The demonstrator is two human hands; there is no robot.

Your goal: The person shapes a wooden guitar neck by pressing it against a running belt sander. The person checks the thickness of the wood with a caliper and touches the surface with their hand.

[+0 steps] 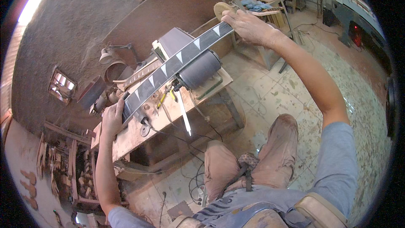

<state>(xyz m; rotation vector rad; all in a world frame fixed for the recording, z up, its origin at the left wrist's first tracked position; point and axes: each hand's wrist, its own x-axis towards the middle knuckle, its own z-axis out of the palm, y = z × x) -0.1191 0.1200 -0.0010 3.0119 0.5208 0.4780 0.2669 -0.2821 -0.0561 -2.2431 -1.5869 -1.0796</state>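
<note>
I hold a long dark strip [164, 72] with pale edges and white triangular marks, slanting above the workbench from lower left to upper right. My left hand [112, 118] is closed around its lower end, beside a dark block-like part [125, 106]. At the upper end my right hand [249, 27] grips the strip, fingers bent over it. A round tan disc [222, 10] shows just past those fingers; whether they touch it I cannot tell. Beneath and behind the strip are a grey abrasive-looking roller [200, 69] and a broad grey belt surface [175, 41].
The workbench [168, 119] carries yellow-handled pliers [161, 100], a slotted wooden piece [141, 75] and a desk lamp [105, 55]. A white strip [184, 114] juts over its front edge. Cables [196, 181] lie on the tiled floor. A wooden rack [80, 173] stands left.
</note>
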